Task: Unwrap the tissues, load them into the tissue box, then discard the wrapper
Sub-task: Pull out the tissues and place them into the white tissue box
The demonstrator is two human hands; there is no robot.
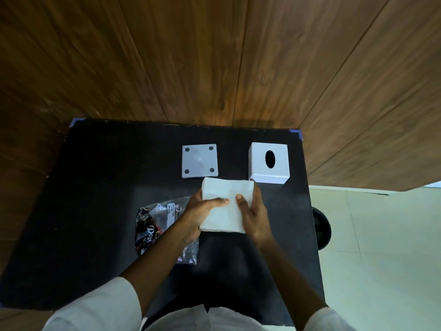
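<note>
A bare white stack of tissues is held above the middle of the black table. My left hand grips its left side, thumb on top. My right hand grips its right side, thumb also on top. The empty clear wrapper with dark print lies flat on the table to the left, partly under my left forearm. The white cube tissue box with an oval slot stands at the back right. Its flat white base plate, with a dark dot in each corner, lies apart to the box's left.
The black table stands against a wooden panel wall. A dark round object sits on the pale floor just past the table's right edge. White sleeves cover both my forearms near the bottom.
</note>
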